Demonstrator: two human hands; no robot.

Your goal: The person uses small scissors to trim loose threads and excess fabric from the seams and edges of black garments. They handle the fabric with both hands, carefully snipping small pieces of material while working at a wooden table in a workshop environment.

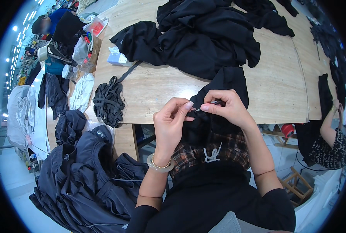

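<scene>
Right hand (227, 106) pinching black garment (223, 83), wooden table (277, 85), bright workshop ceiling lights (14, 28)

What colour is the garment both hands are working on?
Black; the garment shows best in the head view.

A long pale wooden table (275, 83) stretches away beyond the grip, its plywood sheets meeting at a seam. Under its near edge stands a wooden frame (293, 182) on a light floor (14, 186). Far left of the grip, rows of ceiling lights (14, 28) shine.
</scene>
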